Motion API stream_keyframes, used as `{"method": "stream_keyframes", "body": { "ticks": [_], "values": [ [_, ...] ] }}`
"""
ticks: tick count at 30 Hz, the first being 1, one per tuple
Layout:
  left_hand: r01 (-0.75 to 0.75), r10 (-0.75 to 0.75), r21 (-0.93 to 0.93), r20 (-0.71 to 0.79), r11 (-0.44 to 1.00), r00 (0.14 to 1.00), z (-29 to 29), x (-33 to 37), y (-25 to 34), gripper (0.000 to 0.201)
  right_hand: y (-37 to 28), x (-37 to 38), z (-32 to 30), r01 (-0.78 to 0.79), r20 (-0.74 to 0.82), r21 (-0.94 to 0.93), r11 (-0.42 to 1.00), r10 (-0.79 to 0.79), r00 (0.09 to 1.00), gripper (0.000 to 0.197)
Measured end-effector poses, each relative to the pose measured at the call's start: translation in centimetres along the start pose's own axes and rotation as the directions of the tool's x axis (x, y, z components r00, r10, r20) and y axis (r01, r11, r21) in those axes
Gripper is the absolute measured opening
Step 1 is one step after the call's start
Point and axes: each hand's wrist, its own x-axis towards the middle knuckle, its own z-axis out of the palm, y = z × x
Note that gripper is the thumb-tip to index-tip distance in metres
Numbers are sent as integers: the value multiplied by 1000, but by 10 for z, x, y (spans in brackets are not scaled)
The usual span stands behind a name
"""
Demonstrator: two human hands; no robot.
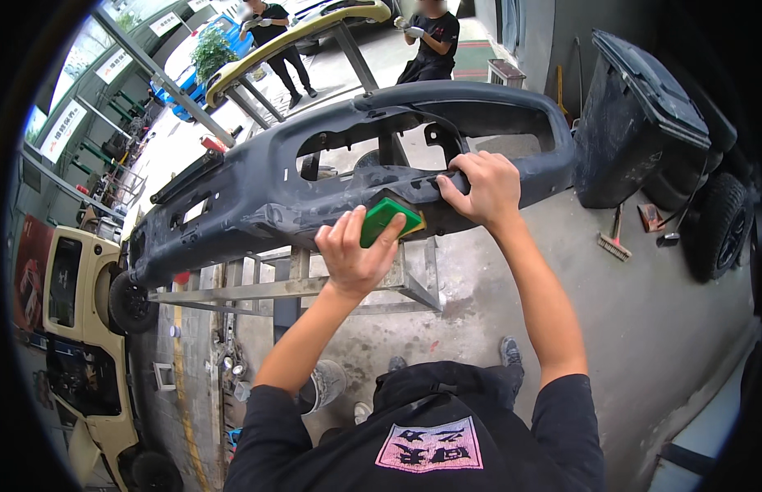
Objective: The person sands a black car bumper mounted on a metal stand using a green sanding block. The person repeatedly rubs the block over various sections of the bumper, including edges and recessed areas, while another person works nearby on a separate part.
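A large dark grey car bumper (pixel 254 176) with wide openings lies across a metal stand in front of me. My left hand (pixel 348 258) is closed round a green sanding block (pixel 387 220), its thumb on top. The block rests against the bumper's near edge, just right of the middle; its underside is mostly hidden. To its right, my right hand (pixel 491 189) grips the bumper's upper lip with bent fingers. Pale dusty scuffs mark the surface around both hands.
The grey metal stand (pixel 299 287) reaches under the bumper. A bucket (pixel 325 385) stands by my feet. Right are a black bin (pixel 635 123), brush (pixel 614 246) and tyre (pixel 725 225). A beige vehicle (pixel 90 344) is left. Two people stand beyond, near a yellow-beige bumper (pixel 291 37).
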Motion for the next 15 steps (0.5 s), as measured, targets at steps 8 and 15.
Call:
{"method": "stream_keyframes", "body": {
  "ticks": [8, 15],
  "values": [
    [99, -99, -18, -17, 995, 995, 0, -8, -1, 67, 1, 0, 3, 19, -12, -4, 1000, -19, 1000, 33],
    [135, -135, -14, -7, 991, 991, -3, -13, -1, 64, 2, -1, 1, 26, -41, 4, 1000, -26, 999, 23]
  ]
}}
